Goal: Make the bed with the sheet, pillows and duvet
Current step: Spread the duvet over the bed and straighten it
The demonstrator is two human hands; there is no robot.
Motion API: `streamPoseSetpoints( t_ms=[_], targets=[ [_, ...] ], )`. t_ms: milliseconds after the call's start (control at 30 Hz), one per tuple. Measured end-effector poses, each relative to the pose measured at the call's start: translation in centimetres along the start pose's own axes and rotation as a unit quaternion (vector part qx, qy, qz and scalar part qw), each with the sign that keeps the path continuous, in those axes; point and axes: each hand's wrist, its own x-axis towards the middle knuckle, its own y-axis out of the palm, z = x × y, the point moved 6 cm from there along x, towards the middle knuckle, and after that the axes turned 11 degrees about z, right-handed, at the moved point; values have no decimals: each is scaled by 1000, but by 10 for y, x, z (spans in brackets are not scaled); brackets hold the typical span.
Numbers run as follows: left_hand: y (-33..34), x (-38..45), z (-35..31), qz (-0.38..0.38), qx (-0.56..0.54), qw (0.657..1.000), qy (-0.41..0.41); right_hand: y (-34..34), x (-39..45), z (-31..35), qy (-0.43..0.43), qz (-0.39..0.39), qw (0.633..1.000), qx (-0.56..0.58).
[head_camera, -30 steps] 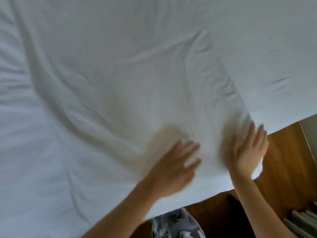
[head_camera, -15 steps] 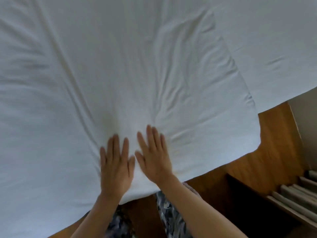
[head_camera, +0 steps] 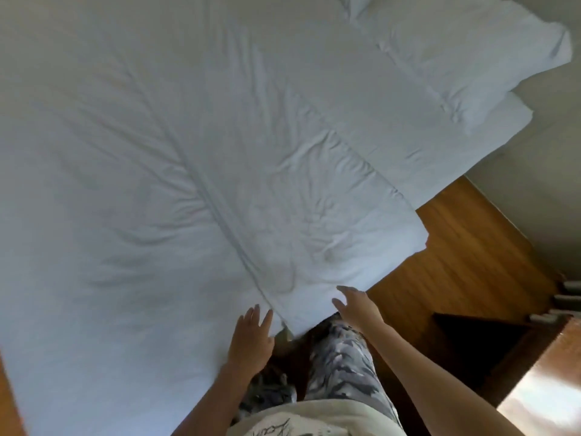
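A single head-worn wide-angle camera looks steeply down from standing height at the near edge of the rumpled white duvet [head_camera: 195,171], taking in the wearer's own forearms, legs and brown wooden floor [head_camera: 456,262].

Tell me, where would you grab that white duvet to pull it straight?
Probably at the duvet edge hanging off the near side of the bed, close to the corner on the right. That edge is free and overhangs the wooden floor, so fingers can pinch it from below. The right hand is already beside it; the left hand lies flat.
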Motion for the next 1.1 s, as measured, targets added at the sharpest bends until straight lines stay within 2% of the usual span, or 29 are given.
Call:
streamPoseSetpoints(
  t_ms=[100, 133, 200, 300, 433, 567, 667, 733, 900, 1033, 1100],
  targets=[
    [-5, -78, 41, -68, -71, 994, -44, 8, -63, 15, 5, -25, 998, 56],
    [-4, -103, 55, -82, -92, 990, -61, 16, -77, 20, -3, -4, 999, 47],
    [11, -154, 86, -86, -127, 983, -98, 26, -108, 36, -20, 5, 999, 42],
    [28, -225, 118, -104, -168, 968, -155, 31, -154, 62, -39, -34, 991, 121],
    [49, -286, 133, -155, -241, 939, -190, 39, -188, 99, -114, -37, 978, 173],
    [83, -329, 113, -207, -362, 883, -214, 56, -206, 114, -177, -43, 965, 191],
    [111, -354, 98, -249, -457, 823, -229, 77, -212, 124, -205, -26, 965, 164],
    [127, -371, 97, -262, -487, 796, -247, 93, -221, 137, -214, -13, 968, 134],
    [154, -410, 124, -316, -518, 756, -246, 127, -248, 179, -256, -45, 960, 101],
    [178, -436, 188, -336, -544, 732, -234, 166, -262, 225, -264, -74, 957, 98],
    [196, -448, 226, -333, -548, 735, -222, 193, -265, 255, -265, -85, 956, 99]
  ],
)
